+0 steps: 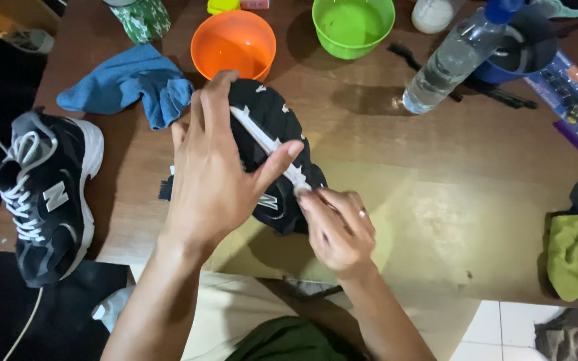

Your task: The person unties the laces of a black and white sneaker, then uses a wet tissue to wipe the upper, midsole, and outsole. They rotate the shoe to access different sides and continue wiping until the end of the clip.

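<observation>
your left hand (212, 177) is wrapped over the black sneaker (272, 144), fingers spread along its upper and thumb pressed across the white midsole stripe, holding it tipped up off the wooden table (436, 200) just near of the orange bowl (233, 43). your right hand (336, 230) is pinched closed at the shoe's near end; i cannot tell what, if anything, sits between those fingertips. keep the left grip firm so the shoe doesn't roll, and work with small strokes along the stripe. the blue cloth (132, 83) lies to the left, the 2nd sneaker (45, 194) at the far-left edge.
</observation>
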